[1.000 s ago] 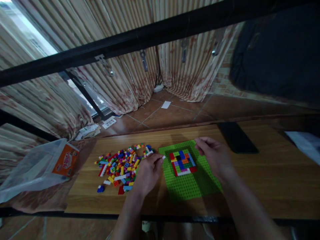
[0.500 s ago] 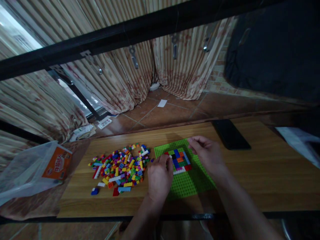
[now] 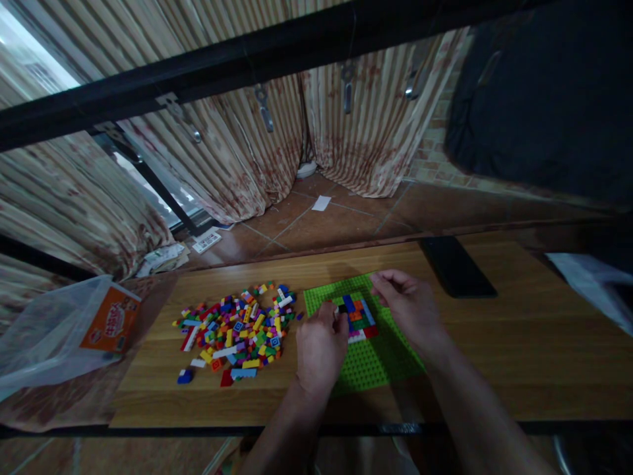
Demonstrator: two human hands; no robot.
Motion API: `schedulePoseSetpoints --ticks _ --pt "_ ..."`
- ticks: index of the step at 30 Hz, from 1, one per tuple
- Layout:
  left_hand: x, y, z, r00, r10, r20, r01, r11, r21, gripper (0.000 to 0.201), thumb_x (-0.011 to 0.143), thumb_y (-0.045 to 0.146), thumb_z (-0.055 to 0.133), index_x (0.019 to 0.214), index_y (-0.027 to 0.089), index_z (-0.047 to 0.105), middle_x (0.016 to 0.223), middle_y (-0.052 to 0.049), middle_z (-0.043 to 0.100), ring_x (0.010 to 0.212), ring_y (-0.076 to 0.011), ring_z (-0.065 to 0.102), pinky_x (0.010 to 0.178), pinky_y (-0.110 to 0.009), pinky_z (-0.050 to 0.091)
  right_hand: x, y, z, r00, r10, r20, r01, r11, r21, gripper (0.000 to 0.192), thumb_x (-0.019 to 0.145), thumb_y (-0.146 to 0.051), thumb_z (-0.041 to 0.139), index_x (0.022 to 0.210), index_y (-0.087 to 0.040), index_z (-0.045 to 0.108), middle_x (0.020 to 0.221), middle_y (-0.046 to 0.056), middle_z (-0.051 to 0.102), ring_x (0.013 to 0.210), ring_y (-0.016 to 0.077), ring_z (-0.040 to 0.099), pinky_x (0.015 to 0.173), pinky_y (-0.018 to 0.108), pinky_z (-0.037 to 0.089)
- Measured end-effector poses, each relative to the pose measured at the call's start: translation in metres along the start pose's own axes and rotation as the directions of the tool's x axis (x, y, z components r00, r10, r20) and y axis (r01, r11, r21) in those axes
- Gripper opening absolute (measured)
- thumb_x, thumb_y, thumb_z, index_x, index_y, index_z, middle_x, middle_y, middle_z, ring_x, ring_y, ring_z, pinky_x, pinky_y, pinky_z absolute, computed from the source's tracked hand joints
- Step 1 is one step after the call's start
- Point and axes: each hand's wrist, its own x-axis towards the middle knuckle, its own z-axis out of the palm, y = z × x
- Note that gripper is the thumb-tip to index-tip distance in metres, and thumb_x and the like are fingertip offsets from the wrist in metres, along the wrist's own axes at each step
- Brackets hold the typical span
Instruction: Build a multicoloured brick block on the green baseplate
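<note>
A green studded baseplate (image 3: pixel 368 366) lies on the wooden table, with a flat patch of coloured bricks (image 3: pixel 360 315) built on it. My left hand (image 3: pixel 321 343) reaches over the left side of that patch, thumb and fingers pinched together at the bricks. A small pale bit shows by the fingertips; I cannot tell whether they hold it. My right hand (image 3: pixel 408 307) hovers over the plate's upper right part, fingers curled and thumb pressed to the index finger. Whatever it may hold is hidden. Part of the brick patch is covered by my left hand.
Left of the plate spreads a pile of loose bricks (image 3: pixel 242 330) in many colours. A black phone (image 3: pixel 457 267) lies at the table's far right. Beyond the table's left end stands a clear plastic box (image 3: pixel 54 336) with an orange label. A black bar (image 3: pixel 222 63) crosses above.
My left hand has shifted slightly right, covering more of the brick patch. My right hand stays nearly in place. The view has tilted a little.
</note>
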Motion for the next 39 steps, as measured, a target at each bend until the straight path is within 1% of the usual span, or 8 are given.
schedulePoseSetpoints --ticks 8,14,18,21,25,30,35,39 --pt "0.001 0.005 0.001 0.997 -0.075 0.002 0.075 0.997 0.024 0.011 0.087 0.022 0.051 0.087 0.019 0.062 0.068 -0.002 0.069 0.06 -0.0152 0.064 0.056 -0.024 0.037 -0.001 0.003 -0.004 1.0 -0.027 0.014 0.028 0.998 -0.054 0.032 0.076 -0.05 0.064 0.071 -0.018 0.065 0.059 -0.001 0.06 0.053 0.0126 0.05 0.053 0.026 0.037" --pt "-0.003 0.005 0.002 0.994 -0.027 -0.106 0.032 0.998 0.048 0.007 0.085 0.02 0.057 0.089 0.02 0.062 0.088 -0.004 0.069 0.077 -0.018 0.065 0.065 -0.026 0.043 -0.001 0.006 -0.005 0.998 -0.031 0.045 0.036 0.991 -0.125 0.032 0.078 -0.05 0.061 0.074 -0.018 0.067 0.062 0.0 0.062 0.058 0.0149 0.054 0.057 0.027 0.04" --pt "-0.007 0.006 0.002 0.995 -0.008 -0.097 0.014 0.998 0.062 0.011 0.086 0.016 0.054 0.093 0.019 0.061 0.092 -0.005 0.069 0.08 -0.0189 0.065 0.068 -0.028 0.044 -0.004 0.01 -0.003 0.978 -0.058 0.199 0.104 0.968 -0.23 0.027 0.083 -0.042 0.057 0.075 -0.019 0.069 0.07 0.001 0.067 0.066 0.0166 0.059 0.063 0.029 0.043" --pt "-0.008 0.007 0.001 0.996 -0.017 -0.086 0.023 0.997 0.072 0.011 0.086 0.016 0.054 0.094 0.019 0.061 0.09 -0.005 0.069 0.079 -0.0193 0.065 0.067 -0.028 0.043 -0.01 0.012 0.003 0.928 -0.109 0.355 0.228 0.922 -0.312 0.019 0.085 -0.031 0.056 0.082 -0.021 0.072 0.081 0.002 0.069 0.074 0.017 0.062 0.071 0.031 0.045" --pt "-0.008 0.006 0.0 0.998 -0.023 -0.051 0.026 0.998 0.065 0.009 0.088 0.016 0.052 0.088 0.02 0.06 0.083 -0.004 0.068 0.076 -0.0187 0.065 0.063 -0.027 0.041 -0.021 0.009 0.012 0.87 -0.144 0.471 0.377 0.81 -0.449 0.022 0.085 -0.017 0.053 0.085 -0.023 0.074 0.088 0.003 0.065 0.085 0.018 0.06 0.078 0.033 0.045" --pt "-0.007 0.006 -0.001 0.997 -0.042 -0.07 0.046 0.997 0.057 0.009 0.089 0.018 0.052 0.09 0.021 0.061 0.082 -0.003 0.069 0.072 -0.0186 0.064 0.06 -0.027 0.039 -0.025 0.005 0.017 0.862 -0.166 0.478 0.453 0.677 -0.58 0.026 0.085 -0.011 0.051 0.084 -0.023 0.074 0.092 0.006 0.061 0.091 0.0206 0.056 0.086 0.037 0.044" --pt "-0.01 0.005 -0.001 0.998 -0.025 -0.065 0.025 1.0 -0.006 0.008 0.087 0.017 0.054 0.092 0.021 0.059 0.084 -0.003 0.069 0.075 -0.0185 0.065 0.063 -0.027 0.043 -0.024 0.006 0.016 0.846 -0.187 0.499 0.488 0.646 -0.587 0.028 0.085 -0.008 0.05 0.083 -0.022 0.074 0.095 0.006 0.06 0.093 0.0213 0.055 0.087 0.037 0.044" --pt "-0.012 0.002 0.0 0.998 0.002 -0.063 -0.006 0.998 -0.06 0.017 0.084 0.014 0.056 0.098 0.022 0.059 0.092 -0.003 0.069 0.083 -0.0187 0.066 0.07 -0.027 0.048 -0.023 0.008 0.016 0.834 -0.193 0.516 0.505 0.644 -0.575 0.028 0.086 -0.008 0.049 0.082 -0.022 0.073 0.097 0.006 0.061 0.094 0.021 0.055 0.089 0.037 0.045"
